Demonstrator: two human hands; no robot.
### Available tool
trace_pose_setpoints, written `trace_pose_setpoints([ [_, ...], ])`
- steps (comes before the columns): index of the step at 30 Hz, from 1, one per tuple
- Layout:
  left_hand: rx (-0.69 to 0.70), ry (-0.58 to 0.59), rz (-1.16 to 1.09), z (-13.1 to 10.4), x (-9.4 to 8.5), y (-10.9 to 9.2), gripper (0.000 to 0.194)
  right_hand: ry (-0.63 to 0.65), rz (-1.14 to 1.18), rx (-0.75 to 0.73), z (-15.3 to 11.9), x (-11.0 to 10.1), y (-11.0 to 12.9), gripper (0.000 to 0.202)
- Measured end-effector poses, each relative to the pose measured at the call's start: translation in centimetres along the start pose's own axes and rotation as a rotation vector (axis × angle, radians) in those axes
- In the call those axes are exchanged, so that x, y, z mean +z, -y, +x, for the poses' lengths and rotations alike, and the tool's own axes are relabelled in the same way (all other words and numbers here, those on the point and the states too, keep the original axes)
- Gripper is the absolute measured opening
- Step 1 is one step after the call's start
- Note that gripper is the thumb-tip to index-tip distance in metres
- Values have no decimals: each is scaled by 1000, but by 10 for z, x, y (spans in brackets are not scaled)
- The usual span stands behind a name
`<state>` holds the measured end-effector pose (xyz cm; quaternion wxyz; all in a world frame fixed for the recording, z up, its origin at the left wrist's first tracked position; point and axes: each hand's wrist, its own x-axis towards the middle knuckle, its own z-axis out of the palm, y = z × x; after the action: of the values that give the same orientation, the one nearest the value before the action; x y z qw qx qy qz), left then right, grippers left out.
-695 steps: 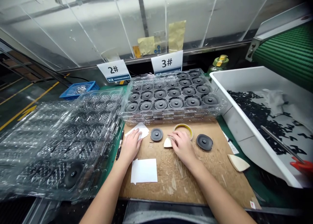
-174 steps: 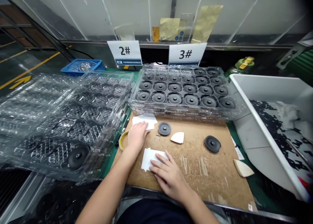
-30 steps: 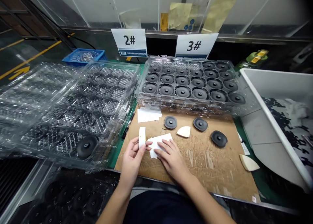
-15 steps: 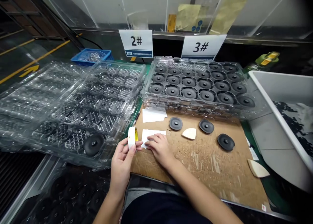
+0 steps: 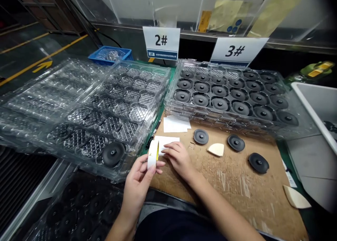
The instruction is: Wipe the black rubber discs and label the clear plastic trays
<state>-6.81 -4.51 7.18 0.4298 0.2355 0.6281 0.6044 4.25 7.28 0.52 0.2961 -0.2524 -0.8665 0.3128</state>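
"What are the hands doing?"

"The left hand (image 5: 142, 174) is clamping a white roll of tape with a yellow inner ring (image 5: 152, 156) upright between thumb and fingers. The right hand (image 5: 179, 158) is resting its bunched fingertips on a white paper sheet (image 5: 169, 140); I can't tell whether they're gripping it."

"Anything getting in the way?"

"The roll and the fingers are covering part of that sheet. More white paper (image 5: 175, 124) is lying just beyond, on the brown cardboard (image 5: 223, 188)."

"And around them?"

"Three dark grey round plastic discs (image 5: 200, 136) are lying to the right, with a cream wedge-shaped piece (image 5: 216, 149) sitting among them. Stacked clear plastic trays (image 5: 181, 110) are holding more discs behind, clear textured trays (image 5: 155, 109) are spreading leftward, and a white plastic bin (image 5: 302, 149) is standing at the right."

"Any writing?"

"One white sign (image 5: 161, 41) is reading '2#', another white sign (image 5: 235, 51) '3#'. Their blue bands are carrying characters too small for me to read."
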Motion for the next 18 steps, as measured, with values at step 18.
trace_pose_setpoints([
  [18, 104, 250, 327, -12, 30, -1, 28, -177, 72, 136, -33, -71, 62, 34],
])
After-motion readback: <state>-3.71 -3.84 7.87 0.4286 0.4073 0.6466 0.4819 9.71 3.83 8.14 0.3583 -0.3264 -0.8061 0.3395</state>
